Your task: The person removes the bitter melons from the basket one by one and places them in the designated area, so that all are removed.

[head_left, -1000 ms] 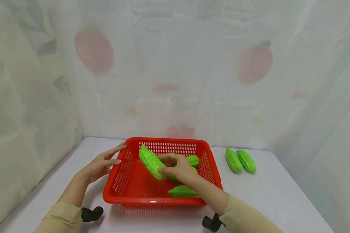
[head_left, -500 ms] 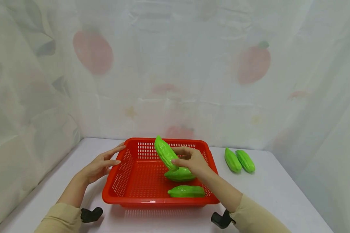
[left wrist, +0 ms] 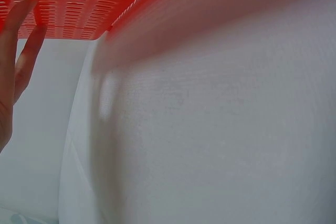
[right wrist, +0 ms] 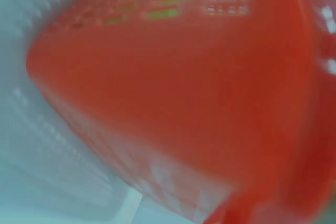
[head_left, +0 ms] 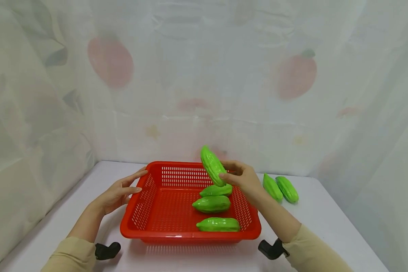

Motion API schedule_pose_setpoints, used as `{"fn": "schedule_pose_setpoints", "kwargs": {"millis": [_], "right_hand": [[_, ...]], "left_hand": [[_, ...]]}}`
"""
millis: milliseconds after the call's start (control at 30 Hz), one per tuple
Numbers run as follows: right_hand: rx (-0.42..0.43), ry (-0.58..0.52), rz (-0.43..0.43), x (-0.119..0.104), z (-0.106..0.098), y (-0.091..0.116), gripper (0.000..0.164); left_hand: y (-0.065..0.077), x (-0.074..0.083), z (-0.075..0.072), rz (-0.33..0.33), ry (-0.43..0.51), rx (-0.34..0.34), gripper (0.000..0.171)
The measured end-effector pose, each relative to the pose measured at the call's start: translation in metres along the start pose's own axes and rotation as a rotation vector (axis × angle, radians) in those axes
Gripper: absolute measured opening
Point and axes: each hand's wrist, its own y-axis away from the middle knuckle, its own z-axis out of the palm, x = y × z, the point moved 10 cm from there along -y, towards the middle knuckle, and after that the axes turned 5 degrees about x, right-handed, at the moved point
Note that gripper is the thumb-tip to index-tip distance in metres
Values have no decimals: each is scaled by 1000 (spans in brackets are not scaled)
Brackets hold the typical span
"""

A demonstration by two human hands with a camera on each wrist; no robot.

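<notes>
My right hand (head_left: 243,180) pinches a bright green bitter melon (head_left: 213,166) between thumb and fingers, tilted above the back right of a red plastic basket (head_left: 170,234). Three more green melons lie inside along the basket's right side: a back one (head_left: 217,190), a middle one (head_left: 212,204) and a front one (head_left: 218,224). My left hand (head_left: 117,192) rests against the left rim with its fingers extended; in the left wrist view, two straight fingers (left wrist: 30,53) reach up to the basket's slotted outer wall (left wrist: 68,9). The right wrist view is blurred and mostly filled by the basket (right wrist: 157,87).
Two more green melons, a left one (head_left: 272,187) and a right one (head_left: 287,189), lie side by side on the white table (head_left: 312,223), right of the basket. A pale curtain (head_left: 204,75) with fruit prints stands behind and at both sides.
My right hand has carried the melon rightward and up, from low over the basket's middle to above its back right. The melons inside now show more fully. My left hand has stayed put.
</notes>
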Motion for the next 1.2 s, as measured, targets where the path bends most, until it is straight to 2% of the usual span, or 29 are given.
{"fn": "schedule_pose_setpoints", "kwargs": {"millis": [367, 733, 1000, 1200], "right_hand": [[56, -10, -10, -5, -40, -2, 50], [150, -14, 4, 2, -75, -4, 54], [184, 31, 46, 7, -100, 6, 59], [219, 38, 74, 20, -124, 14, 63]], "left_hand": [[0, 0, 2, 2, 3, -9, 65], [0, 2, 1, 5, 24, -14, 65], [0, -1, 0, -14, 17, 8, 65], [0, -1, 1, -19, 19, 11, 65]]}}
